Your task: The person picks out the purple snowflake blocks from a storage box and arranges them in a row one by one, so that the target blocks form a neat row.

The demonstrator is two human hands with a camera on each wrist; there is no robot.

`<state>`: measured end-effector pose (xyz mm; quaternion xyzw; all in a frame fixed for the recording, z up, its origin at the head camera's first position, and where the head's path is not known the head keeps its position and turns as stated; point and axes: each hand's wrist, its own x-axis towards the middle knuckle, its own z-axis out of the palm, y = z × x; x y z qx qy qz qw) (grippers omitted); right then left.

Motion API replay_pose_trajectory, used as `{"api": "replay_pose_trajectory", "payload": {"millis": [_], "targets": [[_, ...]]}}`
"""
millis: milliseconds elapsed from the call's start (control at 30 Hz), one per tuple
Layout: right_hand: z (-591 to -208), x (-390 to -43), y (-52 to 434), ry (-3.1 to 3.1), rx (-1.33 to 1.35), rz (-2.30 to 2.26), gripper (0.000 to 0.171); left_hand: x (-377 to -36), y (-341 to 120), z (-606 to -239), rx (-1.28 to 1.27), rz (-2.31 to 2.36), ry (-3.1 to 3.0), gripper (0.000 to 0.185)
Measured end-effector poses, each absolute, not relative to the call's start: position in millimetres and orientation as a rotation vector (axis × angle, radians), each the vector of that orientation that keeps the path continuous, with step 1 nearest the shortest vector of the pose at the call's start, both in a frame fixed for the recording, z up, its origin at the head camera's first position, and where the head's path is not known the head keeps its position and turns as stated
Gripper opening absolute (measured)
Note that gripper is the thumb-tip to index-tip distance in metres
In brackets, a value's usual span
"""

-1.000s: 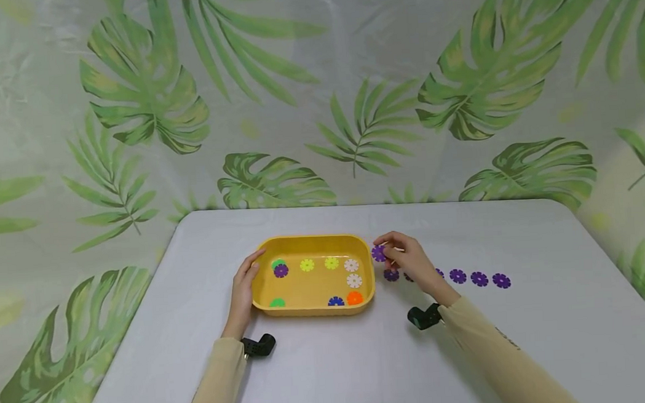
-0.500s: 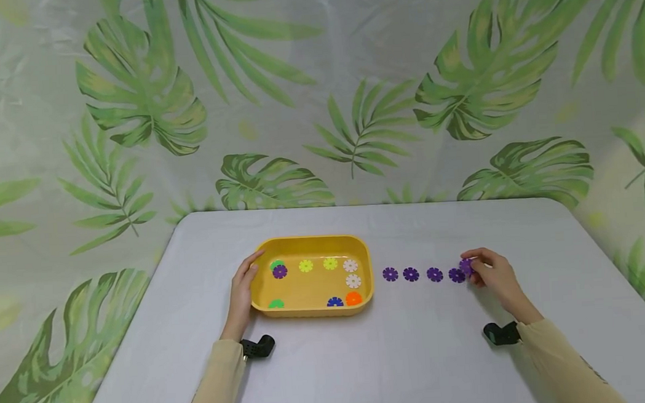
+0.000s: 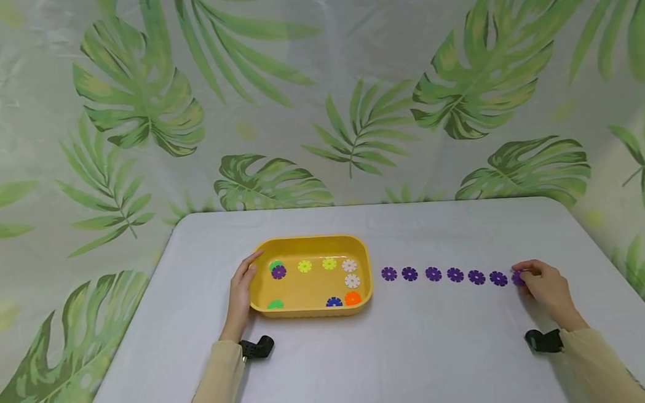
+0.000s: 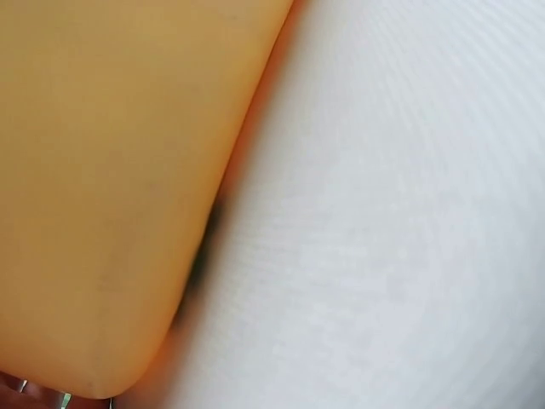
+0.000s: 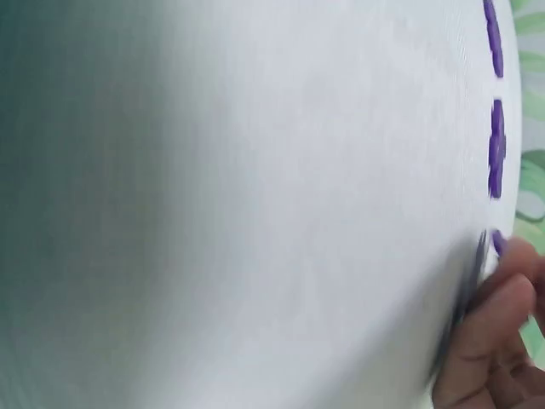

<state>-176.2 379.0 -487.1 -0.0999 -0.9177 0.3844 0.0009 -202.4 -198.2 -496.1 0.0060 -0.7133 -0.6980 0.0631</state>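
Near the table's [image 3: 421, 368] right edge, right hand [image 3: 546, 287] pinches a purple disc [image 3: 517, 278]; left hand [image 3: 241, 293] flat against tray [image 3: 312, 310].

Nothing to read here, honestly. No lettering, labels, brand marks or numbers show up on anything in the head view or either wrist view.
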Motion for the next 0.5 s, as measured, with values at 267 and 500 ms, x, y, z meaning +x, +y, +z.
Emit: {"api": "replay_pose_trajectory", "payload": {"millis": [267,500], "targets": [[-479,-178,376,-2.936,-0.277,1.138,0.034,-190,-193,-470,0.021,-2.109,-2.194,0.039],[-456,-187,339,-2.828,-0.168,1.421,0.037,-190,-192,-468,0.018,-2.107,-2.194,0.039]]}}
